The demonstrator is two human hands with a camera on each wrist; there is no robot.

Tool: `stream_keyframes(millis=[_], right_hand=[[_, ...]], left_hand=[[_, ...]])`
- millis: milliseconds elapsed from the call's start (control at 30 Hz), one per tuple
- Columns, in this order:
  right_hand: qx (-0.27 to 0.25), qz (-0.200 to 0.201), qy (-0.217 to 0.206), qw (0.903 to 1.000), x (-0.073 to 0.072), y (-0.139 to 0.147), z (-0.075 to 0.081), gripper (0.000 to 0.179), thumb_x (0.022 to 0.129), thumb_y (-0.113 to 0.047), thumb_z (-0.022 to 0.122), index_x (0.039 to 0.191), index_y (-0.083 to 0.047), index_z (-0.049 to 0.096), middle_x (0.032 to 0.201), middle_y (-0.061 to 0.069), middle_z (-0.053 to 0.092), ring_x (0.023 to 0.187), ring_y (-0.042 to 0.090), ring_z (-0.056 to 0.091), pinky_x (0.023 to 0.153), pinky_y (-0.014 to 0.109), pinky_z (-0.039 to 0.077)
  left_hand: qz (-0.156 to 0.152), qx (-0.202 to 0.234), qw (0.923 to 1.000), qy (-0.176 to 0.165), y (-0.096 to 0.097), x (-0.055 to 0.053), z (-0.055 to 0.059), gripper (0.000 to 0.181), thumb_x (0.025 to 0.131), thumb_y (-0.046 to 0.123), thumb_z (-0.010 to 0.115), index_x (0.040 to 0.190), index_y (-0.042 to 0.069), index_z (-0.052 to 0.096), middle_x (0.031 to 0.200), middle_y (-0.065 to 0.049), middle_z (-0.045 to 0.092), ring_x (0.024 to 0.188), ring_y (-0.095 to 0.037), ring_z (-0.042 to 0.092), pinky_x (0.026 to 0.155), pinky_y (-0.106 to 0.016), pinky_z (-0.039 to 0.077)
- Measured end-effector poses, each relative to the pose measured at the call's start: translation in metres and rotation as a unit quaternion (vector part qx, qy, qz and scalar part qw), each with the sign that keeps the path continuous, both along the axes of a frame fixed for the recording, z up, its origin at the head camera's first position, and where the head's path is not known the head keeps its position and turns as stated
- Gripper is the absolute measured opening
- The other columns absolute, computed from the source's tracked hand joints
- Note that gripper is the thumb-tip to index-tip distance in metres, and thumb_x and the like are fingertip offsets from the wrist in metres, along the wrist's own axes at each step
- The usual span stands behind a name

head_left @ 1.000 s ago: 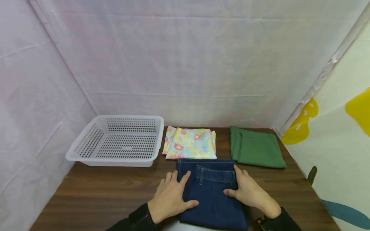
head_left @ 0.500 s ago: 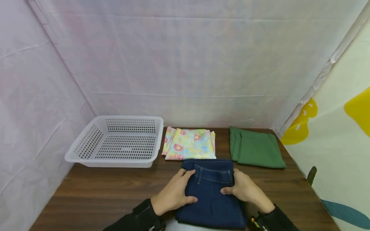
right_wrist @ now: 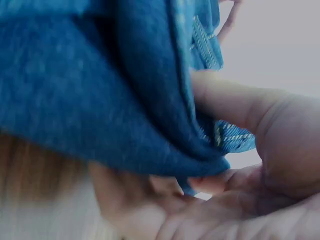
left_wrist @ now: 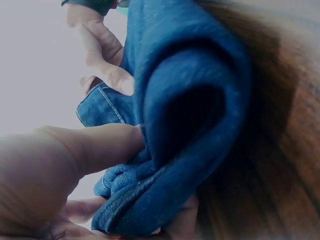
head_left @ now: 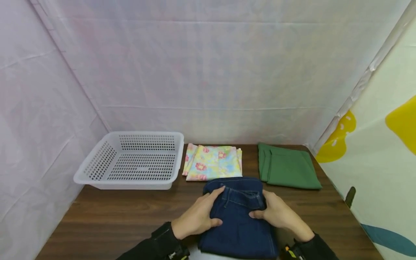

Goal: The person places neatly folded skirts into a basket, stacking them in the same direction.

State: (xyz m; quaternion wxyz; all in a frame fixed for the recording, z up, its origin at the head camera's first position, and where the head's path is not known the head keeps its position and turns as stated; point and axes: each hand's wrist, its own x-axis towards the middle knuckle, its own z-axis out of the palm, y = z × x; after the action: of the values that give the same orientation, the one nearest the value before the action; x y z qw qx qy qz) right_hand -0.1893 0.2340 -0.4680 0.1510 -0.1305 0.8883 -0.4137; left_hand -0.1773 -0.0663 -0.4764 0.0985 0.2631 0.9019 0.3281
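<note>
Folded dark blue jeans [head_left: 238, 231] lie at the near middle of the table, waistband on the far side. My left hand [head_left: 198, 216] grips their left edge, thumb on top; the left wrist view shows its fingers under the denim [left_wrist: 195, 75]. On the opposite edge my right hand [head_left: 281, 213] holds the jeans, thumb above and fingers beneath, as the right wrist view shows with the denim [right_wrist: 90, 90] between them. The far end of the jeans bulges up slightly and overlaps the near edge of a folded floral cloth [head_left: 216, 162] in the head view.
A white perforated plastic basket [head_left: 177, 159] stands at the back left of the wooden table [head_left: 130, 213]. Folded green cloth [head_left: 292, 168] lies at the back right. White fabric walls [head_left: 208, 72] rise behind and to the left. A patterned sheet [head_left: 383, 173] hangs on the right.
My left hand has gone from lying spread on the left edge to gripping it. The jeans' far end has narrowed and lifted a little. Basket and other cloths stay in place.
</note>
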Motion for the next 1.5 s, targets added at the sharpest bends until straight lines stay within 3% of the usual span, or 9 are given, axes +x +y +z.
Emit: stream_keyframes(millis=[100, 233, 467, 667, 733, 833, 1000, 1200, 1500], right_hand=[[-0.061, 0.037, -0.006, 0.9974, 0.003, 0.004, 0.004, 0.084, 0.084, -0.030, 0.083, 0.151, -0.009, 0.038, 0.139, 0.007, 0.056, 0.123, 0.027, 0.055, 0.100, 0.051, 0.044], [-0.103, 0.045, -0.022, 0.9934, 0.004, 0.007, 0.010, 0.092, 0.086, -0.028, 0.082, 0.157, -0.015, 0.027, 0.148, 0.003, 0.048, 0.131, 0.025, 0.048, 0.106, 0.050, 0.040], [-0.143, 0.027, -0.047, 0.9883, -0.002, 0.007, 0.021, 0.102, 0.091, -0.021, 0.078, 0.162, -0.025, 0.005, 0.163, 0.002, 0.019, 0.148, 0.027, 0.018, 0.115, 0.057, 0.022], [-0.126, 0.018, -0.033, 0.9913, -0.010, 0.000, 0.031, 0.101, 0.099, -0.026, 0.069, 0.160, -0.018, -0.011, 0.166, 0.010, -0.007, 0.150, 0.031, -0.004, 0.116, 0.058, 0.012], [-0.124, 0.014, -0.018, 0.9920, -0.014, -0.003, 0.032, 0.101, 0.099, -0.030, 0.068, 0.160, -0.016, -0.010, 0.166, 0.013, -0.004, 0.150, 0.033, -0.002, 0.116, 0.058, 0.015], [-0.127, 0.015, 0.011, 0.9918, -0.021, -0.008, 0.034, 0.097, 0.099, -0.032, 0.068, 0.161, -0.016, -0.005, 0.164, 0.012, 0.013, 0.149, 0.030, 0.012, 0.115, 0.057, 0.021], [-0.173, 0.037, 0.017, 0.9841, -0.032, -0.019, 0.037, 0.079, 0.101, -0.024, 0.065, 0.160, -0.022, 0.011, 0.150, 0.002, 0.042, 0.137, 0.021, 0.041, 0.110, 0.050, 0.034], [-0.205, 0.054, 0.042, 0.9765, -0.048, -0.033, 0.043, 0.058, 0.104, -0.014, 0.060, 0.150, -0.020, 0.026, 0.140, 0.007, 0.050, 0.125, 0.024, 0.052, 0.098, 0.044, 0.047], [-0.257, 0.026, 0.015, 0.9659, -0.070, -0.066, 0.050, 0.057, 0.102, -0.017, 0.063, 0.150, -0.025, 0.031, 0.140, 0.006, 0.052, 0.119, 0.025, 0.058, 0.091, 0.043, 0.053]], left_hand=[[-0.006, 0.014, 0.9999, -0.005, -0.002, 0.002, 0.008, 0.100, 0.086, 0.028, 0.083, 0.161, 0.035, 0.017, 0.161, 0.001, 0.029, 0.140, -0.038, 0.035, 0.105, -0.058, 0.037], [-0.014, 0.028, 0.9994, 0.016, -0.006, 0.002, 0.018, 0.101, 0.087, 0.025, 0.082, 0.161, 0.036, 0.015, 0.161, 0.003, 0.028, 0.140, -0.035, 0.035, 0.106, -0.057, 0.037], [-0.018, 0.043, 0.9972, 0.058, -0.017, -0.005, 0.033, 0.102, 0.088, 0.022, 0.081, 0.162, 0.035, 0.012, 0.160, 0.004, 0.031, 0.137, -0.027, 0.042, 0.103, -0.048, 0.044], [0.012, 0.030, 0.9963, 0.080, -0.027, -0.013, 0.049, 0.101, 0.087, 0.024, 0.082, 0.161, 0.037, 0.014, 0.157, 0.001, 0.036, 0.138, -0.023, 0.041, 0.106, -0.045, 0.041], [0.024, 0.026, 0.9956, 0.086, -0.031, -0.017, 0.054, 0.100, 0.087, 0.026, 0.082, 0.161, 0.038, 0.015, 0.157, 0.000, 0.036, 0.138, -0.023, 0.040, 0.106, -0.045, 0.041], [0.036, 0.026, 0.9941, 0.099, -0.037, -0.022, 0.061, 0.099, 0.086, 0.027, 0.083, 0.160, 0.037, 0.019, 0.156, 0.001, 0.037, 0.138, -0.022, 0.041, 0.105, -0.044, 0.042], [0.043, 0.031, 0.9909, 0.123, -0.048, -0.029, 0.070, 0.092, 0.086, 0.026, 0.083, 0.159, 0.035, 0.028, 0.156, 0.002, 0.037, 0.138, -0.022, 0.041, 0.104, -0.045, 0.043], [0.057, 0.028, 0.9868, 0.149, -0.060, -0.039, 0.084, 0.084, 0.086, 0.025, 0.083, 0.155, 0.034, 0.037, 0.154, -0.002, 0.041, 0.137, -0.026, 0.042, 0.104, -0.049, 0.042], [0.096, 0.019, 0.9836, 0.152, -0.086, -0.053, 0.098, 0.072, 0.090, 0.026, 0.079, 0.152, 0.034, 0.043, 0.153, -0.007, 0.043, 0.135, -0.033, 0.044, 0.104, -0.053, 0.041]])
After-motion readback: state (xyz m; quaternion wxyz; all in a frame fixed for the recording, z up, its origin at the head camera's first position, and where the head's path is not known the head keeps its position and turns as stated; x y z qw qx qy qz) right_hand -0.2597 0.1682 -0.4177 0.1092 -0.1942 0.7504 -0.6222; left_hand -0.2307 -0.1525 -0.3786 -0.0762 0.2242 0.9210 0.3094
